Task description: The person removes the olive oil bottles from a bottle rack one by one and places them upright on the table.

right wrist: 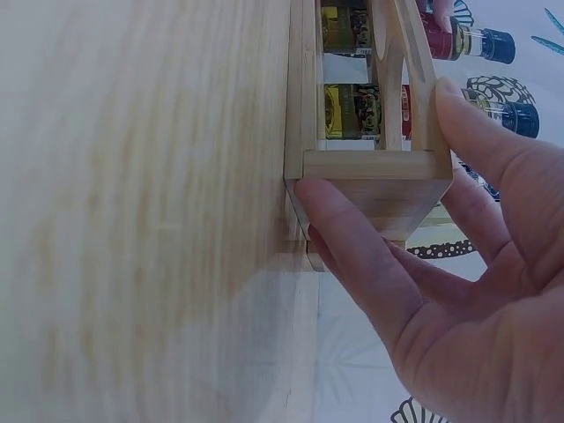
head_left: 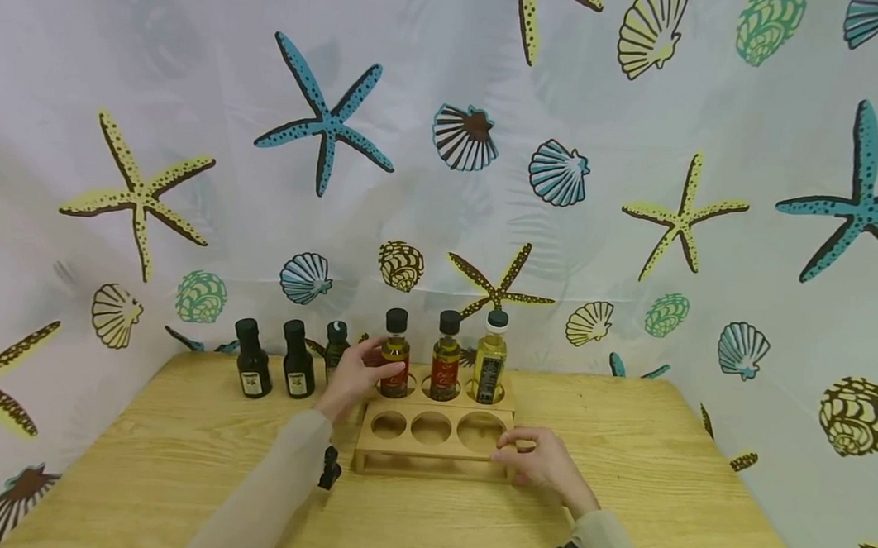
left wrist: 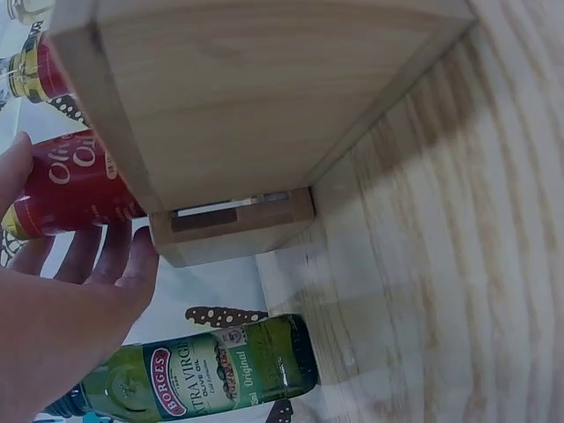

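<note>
A two-tier wooden bottle rack [head_left: 422, 449] stands on the table. Its back row holds three oil bottles, while the round holes of the lower front row have no bottles in them. My left hand [head_left: 355, 377] grips the leftmost one, an olive oil bottle [head_left: 394, 384] with a red label and black cap, thumb on one side and fingers on the other. Beside it are another red-labelled bottle [head_left: 444, 374] and a pale yellow oil bottle [head_left: 490, 368]. At the rack's right front corner, my right hand [right wrist: 476, 264] holds the wood, thumb on top and fingers along the end.
Left of the rack, a green olive oil bottle [left wrist: 211, 374] stands partly behind my left hand in the head view. Two dark bottles [head_left: 253, 364] [head_left: 298, 362] stand farther left. A patterned curtain [head_left: 413, 206] hangs behind the wooden table [head_left: 609, 432].
</note>
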Motion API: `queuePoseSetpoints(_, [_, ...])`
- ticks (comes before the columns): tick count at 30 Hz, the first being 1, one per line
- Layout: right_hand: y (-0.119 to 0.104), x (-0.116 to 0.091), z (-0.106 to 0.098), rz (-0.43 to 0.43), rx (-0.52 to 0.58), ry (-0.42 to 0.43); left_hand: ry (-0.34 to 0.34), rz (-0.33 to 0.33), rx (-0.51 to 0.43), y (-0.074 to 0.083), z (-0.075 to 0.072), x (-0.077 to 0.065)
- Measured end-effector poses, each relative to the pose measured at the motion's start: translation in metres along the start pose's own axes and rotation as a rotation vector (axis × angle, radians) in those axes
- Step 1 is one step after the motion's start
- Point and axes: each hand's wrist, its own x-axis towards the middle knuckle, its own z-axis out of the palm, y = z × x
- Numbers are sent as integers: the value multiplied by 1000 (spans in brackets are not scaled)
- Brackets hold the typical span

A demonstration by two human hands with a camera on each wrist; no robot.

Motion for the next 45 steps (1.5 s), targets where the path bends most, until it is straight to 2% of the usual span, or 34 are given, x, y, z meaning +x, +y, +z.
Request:
queuePoseSetpoints(11, [1,1,1,1,8,-8,-5,-23,39,0,3,-3])
queuePoseSetpoints(14, [0,1,2,3,8,-10,-11,-3,64,1,2,-5])
queuePoseSetpoints(19, [0,1,2,0,-3,-9,-37,44,0,6,-2,-6])
queuePoseSetpoints(21, [0,1,1,0,-2,-10,-36,53,-16,10,-4,-6])
queuePoseSetpoints(25, [0,1,1,-5,-2,-11,-32,79,32,18,-11,-5])
queuePoseSetpoints(26, [0,0,1,-7,-1,-11,-36,77,45,25,-12,-8])
queuePoseSetpoints(32, [3,0,0,-19,2,-19,-50,92,60,38,-24,-12])
queuePoseSetpoints(35, [3,1,-1,-9,-1,-16,-62,115,42,38,-32,-9])
queuePoseSetpoints(39, [2,2,-1,5,-6,-1,-83,136,24,42,-43,-12])
queuePoseSetpoints(45, [1,3,0,11,4,0,-100,137,122,43,-61,-23])
